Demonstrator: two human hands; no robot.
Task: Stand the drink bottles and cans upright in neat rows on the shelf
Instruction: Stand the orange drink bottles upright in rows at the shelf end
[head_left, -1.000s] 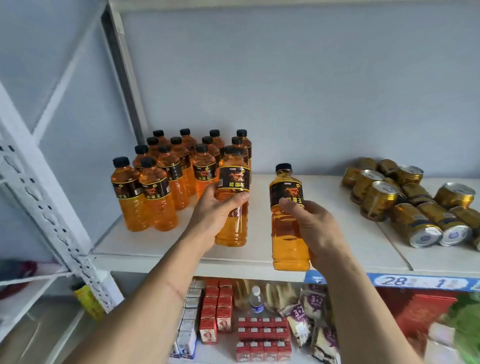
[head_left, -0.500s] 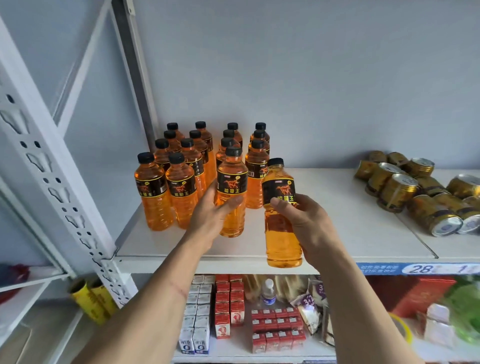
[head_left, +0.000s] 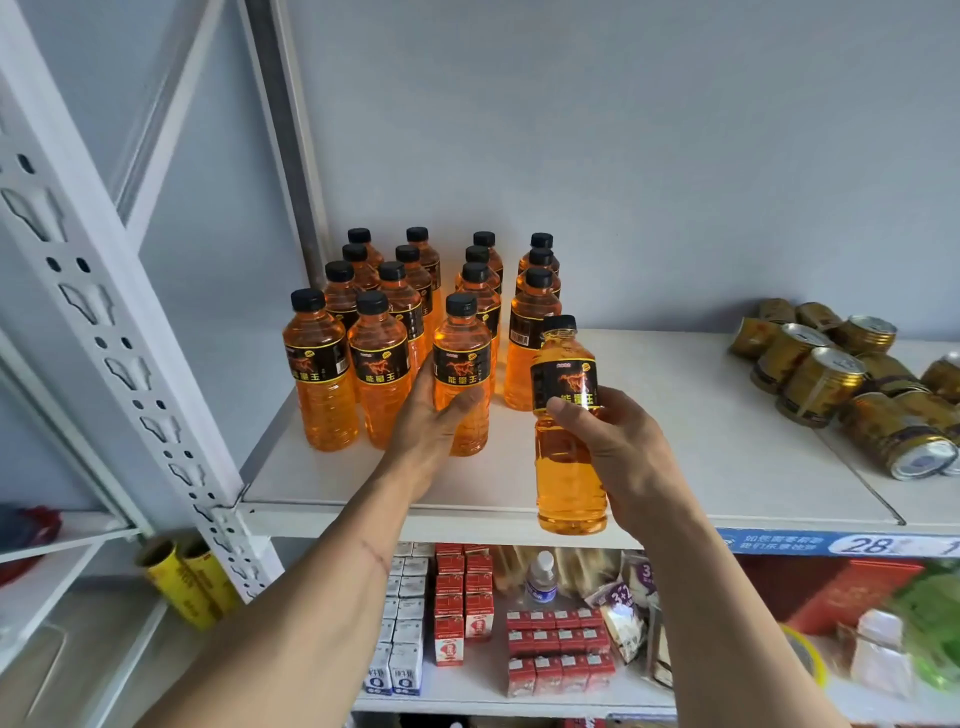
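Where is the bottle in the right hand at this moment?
The right hand holds the bottle upright over the shelf's front edge, just right of the standing bottle rows.

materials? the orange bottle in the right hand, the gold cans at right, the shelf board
Orange drink bottle: clear glossy plastic, apparently; liquid shows through, ribbed body, black screw cap.
Gold cans: metal; shiny silver ends.
White shelf board: matte white, probably painted metal or laminate.
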